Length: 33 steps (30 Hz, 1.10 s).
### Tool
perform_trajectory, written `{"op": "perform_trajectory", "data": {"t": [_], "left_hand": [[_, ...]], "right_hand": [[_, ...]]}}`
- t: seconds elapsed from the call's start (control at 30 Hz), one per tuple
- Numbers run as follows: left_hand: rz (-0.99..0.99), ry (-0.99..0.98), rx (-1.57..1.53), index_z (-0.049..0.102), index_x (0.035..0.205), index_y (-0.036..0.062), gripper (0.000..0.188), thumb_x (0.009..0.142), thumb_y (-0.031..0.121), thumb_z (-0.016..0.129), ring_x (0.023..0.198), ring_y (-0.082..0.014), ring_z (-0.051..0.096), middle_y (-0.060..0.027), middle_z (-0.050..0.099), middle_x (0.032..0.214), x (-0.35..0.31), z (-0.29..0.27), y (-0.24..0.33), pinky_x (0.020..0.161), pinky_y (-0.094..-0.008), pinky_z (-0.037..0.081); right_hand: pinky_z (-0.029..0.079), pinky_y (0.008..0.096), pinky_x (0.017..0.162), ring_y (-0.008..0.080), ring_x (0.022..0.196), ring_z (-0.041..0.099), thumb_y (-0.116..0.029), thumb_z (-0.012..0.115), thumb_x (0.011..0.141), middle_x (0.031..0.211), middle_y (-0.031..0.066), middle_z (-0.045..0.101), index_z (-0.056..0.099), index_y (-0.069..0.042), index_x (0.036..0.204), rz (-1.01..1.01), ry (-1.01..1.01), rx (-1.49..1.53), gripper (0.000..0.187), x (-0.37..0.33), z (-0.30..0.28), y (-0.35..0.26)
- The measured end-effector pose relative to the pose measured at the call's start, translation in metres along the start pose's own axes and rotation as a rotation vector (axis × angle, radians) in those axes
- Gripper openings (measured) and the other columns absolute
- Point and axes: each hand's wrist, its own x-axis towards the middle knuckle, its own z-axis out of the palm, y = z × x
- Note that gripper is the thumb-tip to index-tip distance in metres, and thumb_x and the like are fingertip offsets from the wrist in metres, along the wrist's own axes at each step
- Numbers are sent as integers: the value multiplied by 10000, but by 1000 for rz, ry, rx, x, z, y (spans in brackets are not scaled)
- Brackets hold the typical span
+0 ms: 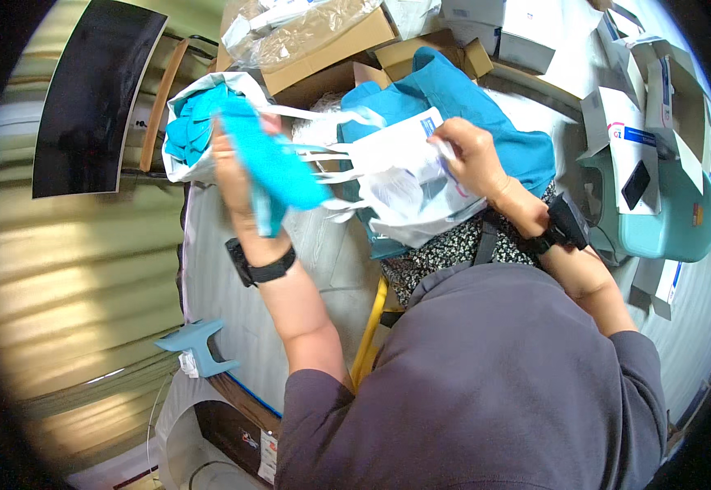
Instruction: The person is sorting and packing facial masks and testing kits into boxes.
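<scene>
The left hand and its turquoise bundle are held up beyond the left edge of the teal cloth spread over the lap; blur and the bundle hide part of the fingers, which appear curled round it. The right hand has its fingers pinched together on the far right corner of a white plastic bag, which lies over the cloth's middle. White straps bridge the gap between bag and bundle.

Pale floor shows between the left forearm and the yellow bar by the lap, giving sideways room there. Room is tighter just behind the left hand, where a white-rimmed sack bulges with turquoise cloth. Cardboard boxes crowd the far edge of the teal cloth.

Patterned black-and-white fabric shows along the cloth's near edge. To the right, a pale turquoise seat stands among white cartons, a dark phone lying on one. A yellowish pleated curtain lines the left side.
</scene>
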Motion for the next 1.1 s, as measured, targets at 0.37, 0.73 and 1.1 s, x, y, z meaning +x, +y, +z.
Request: {"op": "perform_trajectory", "data": {"t": [0.37, 0.73, 1.1], "left_hand": [[158, -526, 1452, 655, 663, 51, 295, 724, 339, 667, 717, -367, 633, -150, 645, 794, 58, -5, -131, 661, -468, 507], [-146, -647, 1147, 728, 858, 100, 180, 761, 251, 741, 872, -289, 665, -91, 694, 915, 3, 59, -156, 743, -405, 510], [11, -599, 1111, 722, 896, 81, 224, 765, 257, 764, 779, -267, 632, -96, 637, 817, -7, 68, -158, 668, -385, 487]], "right_hand": [[462, 388, 535, 319, 539, 571, -369, 782, 790, 583, 167, 542, 576, 5, 667, 11, -302, -67, 444, -17, 4, -29], [517, 392, 779, 323, 866, 660, -193, 740, 792, 989, 153, 685, 607, -38, 1156, 287, 89, -124, 417, -5, -15, 19], [516, 350, 777, 250, 895, 674, -180, 732, 825, 1045, 158, 696, 585, 19, 1238, 283, 20, -24, 481, -7, -10, 31]]}}
